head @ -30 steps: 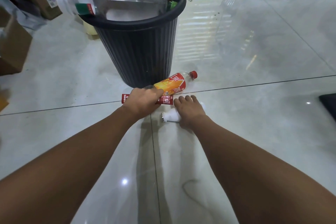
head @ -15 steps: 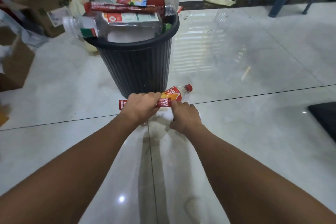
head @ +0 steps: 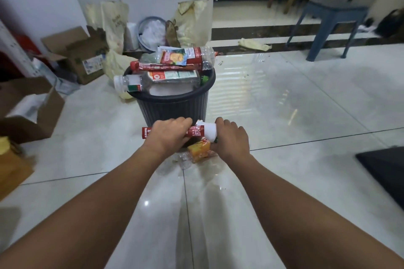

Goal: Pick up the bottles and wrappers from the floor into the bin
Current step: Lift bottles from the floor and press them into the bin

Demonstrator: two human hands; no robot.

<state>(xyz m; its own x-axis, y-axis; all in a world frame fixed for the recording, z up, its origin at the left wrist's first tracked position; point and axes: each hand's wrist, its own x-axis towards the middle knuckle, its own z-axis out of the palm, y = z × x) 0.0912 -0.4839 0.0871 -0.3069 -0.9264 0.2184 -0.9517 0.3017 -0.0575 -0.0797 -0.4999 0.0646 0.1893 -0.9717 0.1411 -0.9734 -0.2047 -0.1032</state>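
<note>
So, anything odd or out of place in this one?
Yes: the black bin is overfilled. A clear bottle lies across the top with its capped end jutting past the rim, and another bottle is stacked above it, so both look precarious. Both hands, left and right, hold more litter.

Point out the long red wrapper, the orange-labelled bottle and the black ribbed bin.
long red wrapper [head: 147, 133], head view, left end.
orange-labelled bottle [head: 199, 150], head view, label.
black ribbed bin [head: 175, 109], head view, front wall.

A blue stool [head: 334, 26] stands far right; open cardboard boxes [head: 76, 54] sit left on the tiled floor [head: 284, 116].
</note>
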